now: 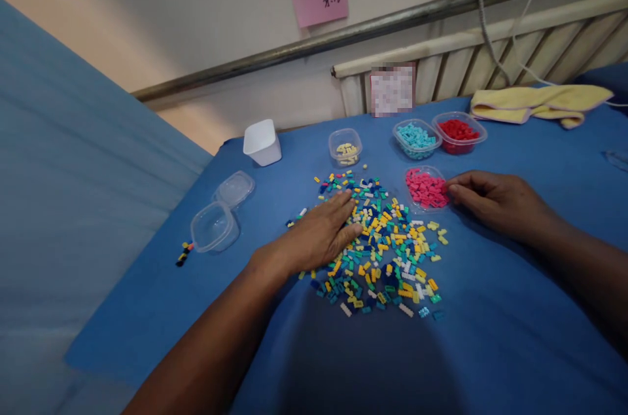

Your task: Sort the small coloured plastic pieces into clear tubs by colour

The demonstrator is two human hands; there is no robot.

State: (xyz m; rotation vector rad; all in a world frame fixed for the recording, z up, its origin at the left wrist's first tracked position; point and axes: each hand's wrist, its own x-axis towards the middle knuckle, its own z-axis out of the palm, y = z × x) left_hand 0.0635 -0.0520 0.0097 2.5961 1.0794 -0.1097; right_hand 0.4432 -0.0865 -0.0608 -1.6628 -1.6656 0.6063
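Note:
My left hand (321, 228) lies flat with fingers stretched over the left side of a spread heap of small toy building bricks (387, 238), mostly yellow, blue, green and white. It hides the bricks under it. My right hand (490, 202) is closed in a pinch at the right edge of a clear plastic tub of pink bricks (426, 189). Whatever its fingertips hold, if anything, is too small to make out. Behind that tub stand clear tubs of light blue bricks (416, 138) and red bricks (458, 130).
A clear tub with a few pale yellow bricks (347, 152) and a white container (263, 142) stand toward the wall. At left are two clear containers (212, 228) (235, 189) and a small dark brick piece (184, 253). A yellow cloth (534, 103) lies by the radiator (461, 68).

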